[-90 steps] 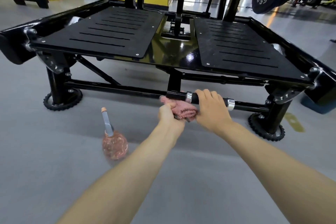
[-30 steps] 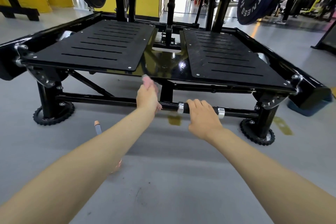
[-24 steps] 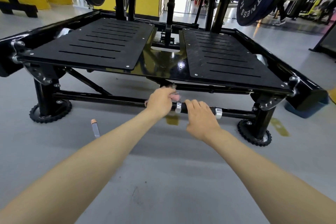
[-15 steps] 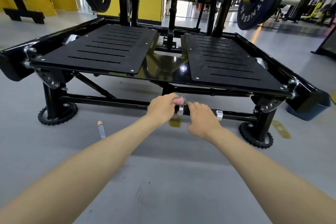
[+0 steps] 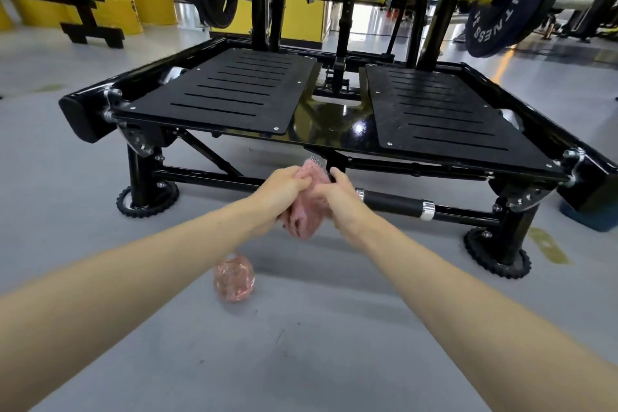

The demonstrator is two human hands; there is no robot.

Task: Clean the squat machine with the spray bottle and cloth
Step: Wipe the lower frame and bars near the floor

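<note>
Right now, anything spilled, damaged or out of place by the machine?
Only a yellowish patch on the grey floor beside the right front foot; stain or worn paint, cannot tell. The spray bottle sits on the floor, no puddle around it.

I read the squat machine (image 5: 337,124) as black painted metal, glossy enough that its centre panel throws bright reflections. On top of it, the left footplate (image 5: 234,94) and right footplate (image 5: 444,110) look matt black, finely textured and slotted. On the machine's front rail the handle grip (image 5: 393,202) is matt black and rubbery-looking, with a shiny chrome collar (image 5: 428,210) at each end. Just before that rail the cloth (image 5: 306,214) is pink, soft and fuzzy. In front of the machine the floor (image 5: 301,361) is smooth matt grey, and the spray bottle (image 5: 234,278) on it looks like translucent pinkish plastic.
</note>
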